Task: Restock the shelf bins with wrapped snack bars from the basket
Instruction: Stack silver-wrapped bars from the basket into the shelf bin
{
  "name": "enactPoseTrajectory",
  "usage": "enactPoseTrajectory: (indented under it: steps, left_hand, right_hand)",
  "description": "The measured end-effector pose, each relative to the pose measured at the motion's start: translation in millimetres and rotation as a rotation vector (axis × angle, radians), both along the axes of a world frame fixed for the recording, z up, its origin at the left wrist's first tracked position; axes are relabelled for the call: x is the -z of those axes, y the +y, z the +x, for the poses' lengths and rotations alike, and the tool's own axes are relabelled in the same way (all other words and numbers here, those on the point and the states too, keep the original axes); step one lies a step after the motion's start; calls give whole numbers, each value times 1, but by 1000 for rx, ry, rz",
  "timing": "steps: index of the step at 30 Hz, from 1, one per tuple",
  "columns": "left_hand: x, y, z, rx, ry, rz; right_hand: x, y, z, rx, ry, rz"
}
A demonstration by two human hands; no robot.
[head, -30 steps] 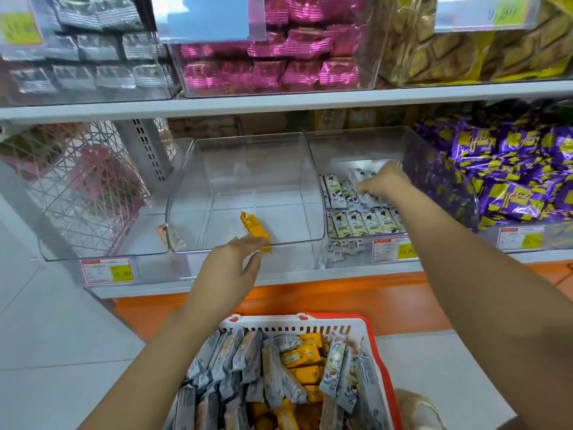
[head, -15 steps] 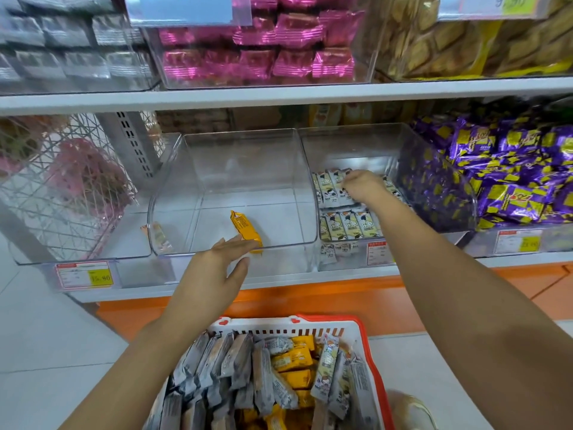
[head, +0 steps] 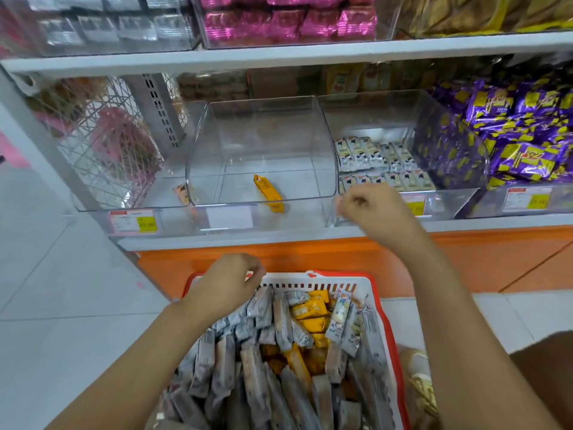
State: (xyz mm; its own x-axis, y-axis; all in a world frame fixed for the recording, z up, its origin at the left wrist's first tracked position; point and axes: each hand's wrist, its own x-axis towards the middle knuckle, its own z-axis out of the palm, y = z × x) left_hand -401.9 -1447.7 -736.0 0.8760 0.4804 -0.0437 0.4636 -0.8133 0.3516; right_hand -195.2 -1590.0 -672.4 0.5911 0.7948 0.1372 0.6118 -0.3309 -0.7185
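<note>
Head view: left hand curled over grey-wrapped bars at basket far rim, grip unclear. Right hand curled, holding nothing, before the white-bar bin; one orange bar in the middle bin.

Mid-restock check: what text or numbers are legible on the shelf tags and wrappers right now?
"….80", leading digits unsure: yellow patch of the left price tag.
Blank: white label on the middle bin.
Too blurred to read: partly hidden price tag, right price tag, purple wrappers, bars in the basket.
</note>
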Motion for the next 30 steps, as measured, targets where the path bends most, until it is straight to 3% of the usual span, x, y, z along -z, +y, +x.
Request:
enactPoseTrajectory:
  steps: [2,5,7,12,16,20,30]
  left_hand:
    - [18,-2,-14,12,245,5]
    - [47,-7,-36,12,618,-169]
    - [64,-15,-49,27,742,-233]
    - [77,-29,-61,20,713,-152]
    - [77,-32,-63,0,709,-204]
    - [73,-33,-61,5,719,-224]
    - [70,-29,-58,-12,715,-239]
  right_hand:
    - [25,-2,-19,-59,64,-120]
    - [78,3,-48,-131,142,-388]
    - [113,7,-69,-179,191,-522]
    - [182,11,-115,-136,317,-636]
    - [221,20,-132,-72,161,-633]
    - [227,31,-139,-50,45,-614]
    - [231,45,-137,-12,-31,-671]
